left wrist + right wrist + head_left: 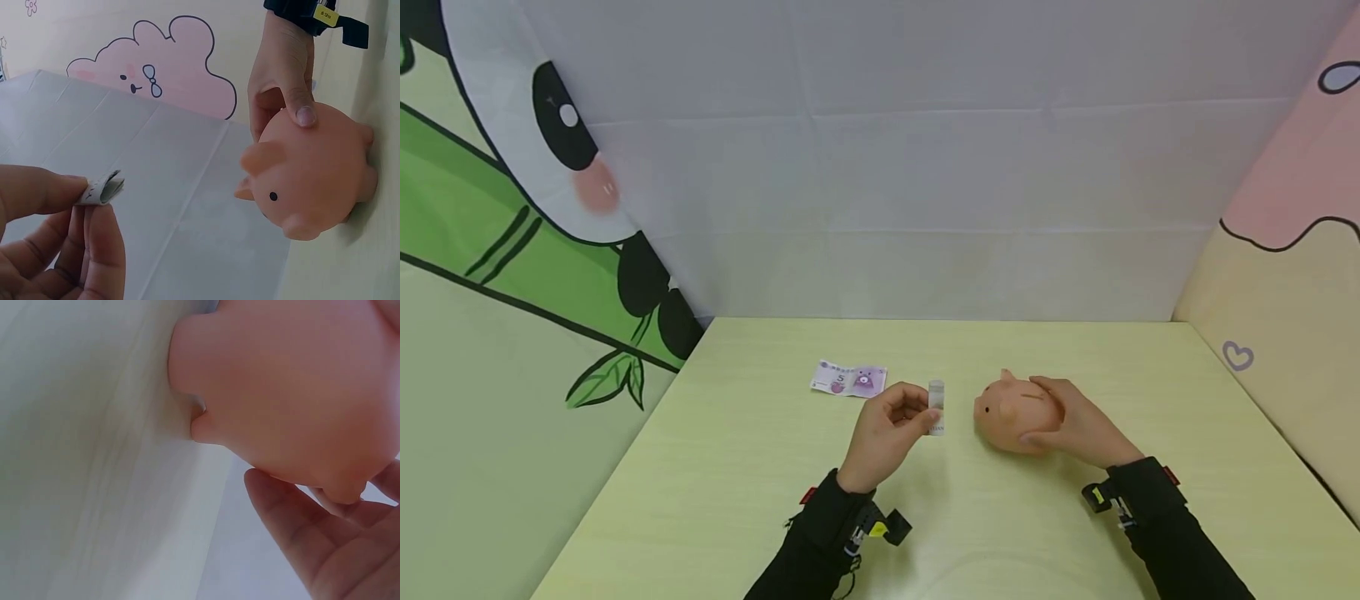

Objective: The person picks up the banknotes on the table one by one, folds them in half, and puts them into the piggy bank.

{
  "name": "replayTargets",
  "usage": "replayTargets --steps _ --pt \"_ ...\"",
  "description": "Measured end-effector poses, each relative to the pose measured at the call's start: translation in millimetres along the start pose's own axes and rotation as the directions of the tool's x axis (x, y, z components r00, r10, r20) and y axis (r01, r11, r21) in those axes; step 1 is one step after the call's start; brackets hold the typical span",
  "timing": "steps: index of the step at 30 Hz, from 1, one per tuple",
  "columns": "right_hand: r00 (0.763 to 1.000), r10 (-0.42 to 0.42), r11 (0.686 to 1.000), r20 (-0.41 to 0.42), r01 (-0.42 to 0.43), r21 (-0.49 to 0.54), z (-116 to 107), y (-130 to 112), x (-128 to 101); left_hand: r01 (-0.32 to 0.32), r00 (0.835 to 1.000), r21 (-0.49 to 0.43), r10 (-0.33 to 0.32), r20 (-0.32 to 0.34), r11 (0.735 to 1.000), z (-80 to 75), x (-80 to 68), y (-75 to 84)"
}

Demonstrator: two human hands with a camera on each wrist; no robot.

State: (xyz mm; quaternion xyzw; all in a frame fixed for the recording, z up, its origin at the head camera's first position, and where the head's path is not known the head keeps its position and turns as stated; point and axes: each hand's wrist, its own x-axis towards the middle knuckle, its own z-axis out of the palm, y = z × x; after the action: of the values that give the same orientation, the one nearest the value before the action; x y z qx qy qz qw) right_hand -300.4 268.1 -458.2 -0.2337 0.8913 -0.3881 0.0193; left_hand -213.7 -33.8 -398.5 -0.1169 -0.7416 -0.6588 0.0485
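My left hand [886, 435] pinches a folded play banknote [936, 407] between thumb and fingers, above the table. In the left wrist view the folded note [100, 189] shows as a small flattened loop at the fingertips. To its right, a pink piggy bank [1004, 419] stands on its feet with its snout turned toward the left hand. A dark slot line runs along its back. My right hand [1078, 423] grips the bank round its rear end, thumb on the near side, fingers over the far side. From the right wrist, the bank's feet [187, 356] show at the tabletop.
A second play banknote [848, 379], white and purple, lies on the pale table [760, 467] behind and left of the left hand. A white cloth wall [940, 183] closes off the back, with cartoon-printed panels [1285, 292] at the sides.
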Motion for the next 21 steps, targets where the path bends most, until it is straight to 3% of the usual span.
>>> replayTargets --steps 8,15,21 --pt "0.999 -0.037 0.999 -0.012 0.037 0.009 16.8 -12.4 0.6 0.0 1.0 -0.002 0.0 -0.001 1.0 -3.2 -3.9 0.5" --pt "1.0 0.003 0.998 0.006 -0.004 0.055 30.0 -26.7 -0.1 -0.007 1.0 0.0 0.007 -0.002 1.0 -6.2 -7.2 1.7" --pt "1.0 0.008 0.999 0.004 -0.008 0.034 41.8 -38.1 -3.5 -0.017 1.0 -0.002 0.017 0.002 1.0 -8.6 -10.4 2.4"
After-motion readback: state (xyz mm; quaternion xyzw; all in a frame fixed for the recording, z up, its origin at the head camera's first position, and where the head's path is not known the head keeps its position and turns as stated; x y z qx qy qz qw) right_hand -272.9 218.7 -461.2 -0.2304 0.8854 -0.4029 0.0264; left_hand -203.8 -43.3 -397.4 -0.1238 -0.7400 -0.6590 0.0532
